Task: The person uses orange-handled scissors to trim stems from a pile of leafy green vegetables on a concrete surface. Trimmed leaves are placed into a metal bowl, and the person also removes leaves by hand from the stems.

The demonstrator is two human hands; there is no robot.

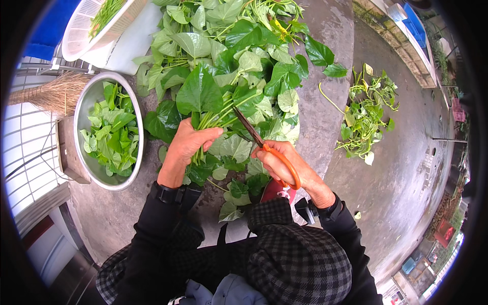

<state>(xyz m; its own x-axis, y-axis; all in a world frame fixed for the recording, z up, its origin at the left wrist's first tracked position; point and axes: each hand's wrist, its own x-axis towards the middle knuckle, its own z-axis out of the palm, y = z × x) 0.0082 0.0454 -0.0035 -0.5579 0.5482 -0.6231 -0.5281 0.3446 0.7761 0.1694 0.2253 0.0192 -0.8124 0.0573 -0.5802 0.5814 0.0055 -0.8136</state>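
Note:
My left hand (189, 145) is closed round a bunch of green leafy stems (216, 118), with a broad leaf (200, 91) rising above the fingers. In my right hand (285, 165) is a pair of scissors (291, 169) with orange handles. Their dark, narrow blades point up and left and touch or overlap the stems just above my left hand. From here I cannot tell whether the blades are parted. Under and beyond both hands spreads a large heap of leafy green vines (234, 56) on the grey concrete.
To the left stands a metal basin (137, 114) of loose leaves, beside a straw broom (63, 94). A white plastic basket (76, 30) with green stems sits at the far left. A smaller pile of stems (367, 119) lies on the floor to the right. A low wall (396, 46) edges the far right.

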